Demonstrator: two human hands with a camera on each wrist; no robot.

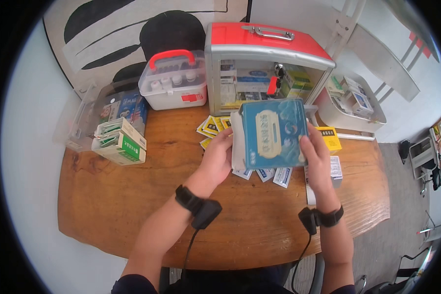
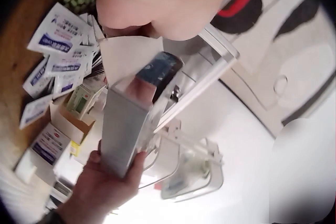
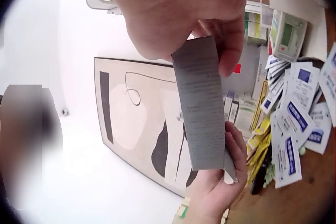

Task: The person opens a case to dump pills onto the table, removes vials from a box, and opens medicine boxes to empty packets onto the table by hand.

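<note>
A: Position of the blue box point(image 1: 273, 132)?

B: Raised above the table point(image 1: 132, 206), front face toward the head camera, between both hands. One end flap stands open on its left side.

A: Grip, left hand point(image 1: 217, 158)?

B: Fingers curled round the box's left edge, at the flap. Grasping it.

A: Right hand point(image 1: 317, 157)?

B: Thumb and fingers clamped on the right edge. Also grasping the box.

A: Beneath?

B: Loose sachets point(image 1: 259, 173), white-blue and yellow, scattered on the wood just under the box.

A: Behind?

B: Red-lidded medicine case point(image 1: 259, 54), glass front, packets inside. Clear tub with a red handle point(image 1: 174, 81) to its left. Green-white cartons point(image 1: 120, 142) near the table's left edge.
</note>
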